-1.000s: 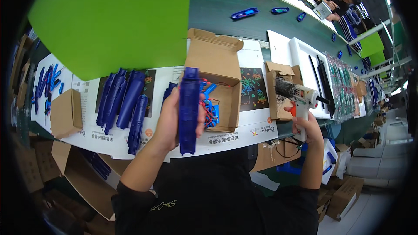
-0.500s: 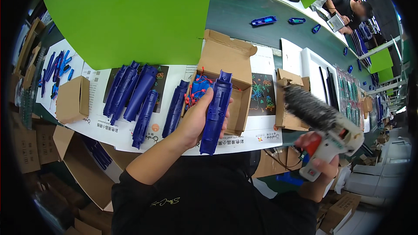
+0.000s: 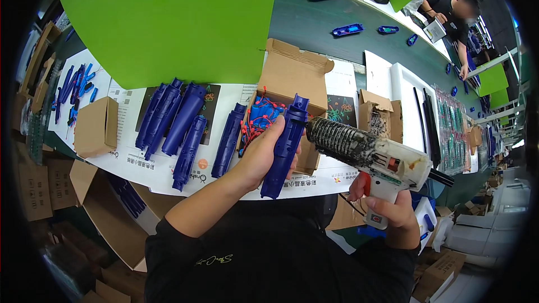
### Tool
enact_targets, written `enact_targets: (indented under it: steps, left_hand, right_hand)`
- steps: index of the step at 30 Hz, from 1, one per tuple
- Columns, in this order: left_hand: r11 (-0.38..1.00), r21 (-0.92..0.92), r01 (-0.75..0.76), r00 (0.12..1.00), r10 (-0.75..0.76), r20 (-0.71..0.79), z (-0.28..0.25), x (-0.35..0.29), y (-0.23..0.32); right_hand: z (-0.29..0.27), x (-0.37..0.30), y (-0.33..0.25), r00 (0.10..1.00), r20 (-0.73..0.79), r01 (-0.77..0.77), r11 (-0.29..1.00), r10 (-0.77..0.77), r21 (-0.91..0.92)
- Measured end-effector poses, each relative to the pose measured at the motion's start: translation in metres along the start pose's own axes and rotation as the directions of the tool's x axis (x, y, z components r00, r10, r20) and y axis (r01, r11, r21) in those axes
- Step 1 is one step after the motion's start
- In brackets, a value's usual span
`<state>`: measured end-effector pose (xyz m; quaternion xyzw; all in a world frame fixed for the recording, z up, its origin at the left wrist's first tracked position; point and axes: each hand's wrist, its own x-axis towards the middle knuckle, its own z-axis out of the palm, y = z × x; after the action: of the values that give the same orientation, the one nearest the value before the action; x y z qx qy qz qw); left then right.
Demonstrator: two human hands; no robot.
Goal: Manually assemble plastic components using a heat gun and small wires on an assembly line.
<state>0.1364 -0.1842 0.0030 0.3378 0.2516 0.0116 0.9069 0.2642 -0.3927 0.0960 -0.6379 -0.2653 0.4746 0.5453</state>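
Observation:
My left hand (image 3: 259,156) is closed around a dark blue plastic half-shell (image 3: 285,151), held nearly upright with its hollow side toward me. In my right hand (image 3: 393,211) is a white glue gun (image 3: 387,163), fingers at its red trigger. The gun's blackened, ribbed barrel points left, its tip beside the upper part of the shell; whether they touch I cannot tell. Black sticks show behind the gun. Behind my left hand, an open cardboard box (image 3: 295,56) holds blue parts with red-tipped wires (image 3: 264,115). Several more blue shells (image 3: 188,146) lie to the left.
A green panel (image 3: 168,28) stands at the back left. Near it are a small carton (image 3: 96,126) and loose blue parts. To the right are a small open box (image 3: 377,118), a white foam tray (image 3: 404,90) and bagged circuit boards (image 3: 452,126). Another person (image 3: 455,14) works at the far right.
The glue gun has swung left and its tip now sits beside the shell. My left hand and the shell have shifted slightly right. At the far right, the other person's arm has reached down.

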Motion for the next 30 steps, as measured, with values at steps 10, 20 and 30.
enact_targets:
  steps: [10,20,30]
  left_hand:
    - [0.997,0.044,-0.061,0.989,0.066,-0.129,0.001,0.003,0.004]
    - [1.000,0.030,-0.005,0.997,0.007,-0.073,0.002,-0.002,-0.001]
    - [0.996,0.068,-0.049,0.997,0.053,-0.059,0.002,-0.002,0.001]
  right_hand:
    - [0.002,-0.014,0.002,0.994,0.017,-0.103,0.983,0.107,-0.151]
    - [-0.018,-0.011,0.009,0.990,0.104,0.130,0.881,-0.092,-0.456]
    - [-0.023,-0.015,0.018,0.889,0.310,0.457,0.672,-0.336,-0.583]
